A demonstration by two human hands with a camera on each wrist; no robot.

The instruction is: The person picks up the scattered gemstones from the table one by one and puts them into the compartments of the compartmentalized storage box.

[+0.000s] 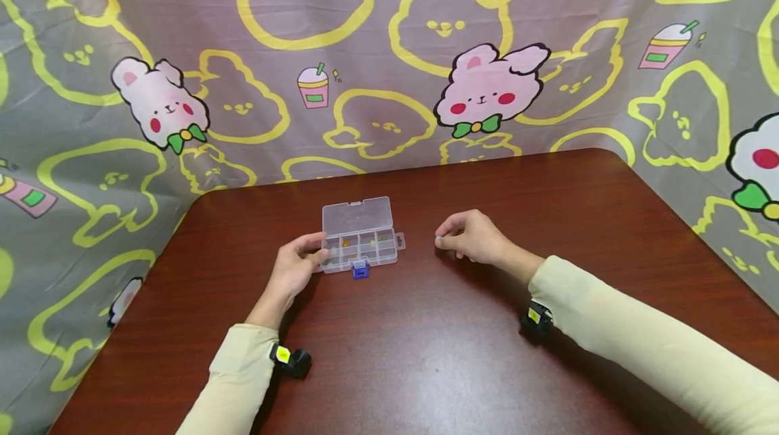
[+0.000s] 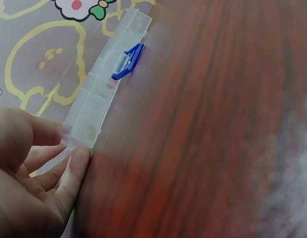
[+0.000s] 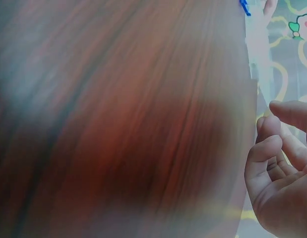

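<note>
A clear plastic compartment box lies on the table with its lid raised at the back. Small yellow, orange and greenish bits sit in several of its compartments. A blue latch hangs at its front edge, and also shows in the left wrist view. My left hand grips the box's left end, thumb at the front corner and fingers behind. To the right of the box, my right hand pinches a small whitish piece between thumb and forefinger; its kind is too small to tell.
The dark red-brown wooden table reaches back to a curtain with cartoon rabbits, which also stands along both sides. A hanging tab sticks out from the box's right end. Each wrist wears a small black camera.
</note>
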